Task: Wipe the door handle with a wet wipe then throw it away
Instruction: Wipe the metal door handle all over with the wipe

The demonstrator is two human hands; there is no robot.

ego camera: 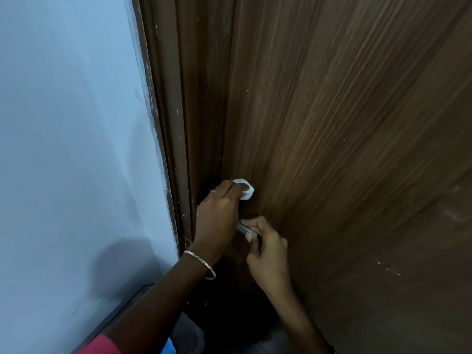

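Note:
My left hand (217,215) presses a bunched white wet wipe (246,192) against the brown wooden door (344,149), close to the door's left edge. A ring and a silver bangle show on that hand and wrist. Just below it, a short piece of the metal door handle (244,229) shows between the two hands. My right hand (267,247) grips the free end of the handle with curled fingers. Most of the handle and its base are hidden behind my left hand.
The dark brown door frame (178,123) runs along the door's left side. A pale blue wall (71,149) fills the left. A dark ledge (122,305) and something blue (169,347) lie low near my left forearm.

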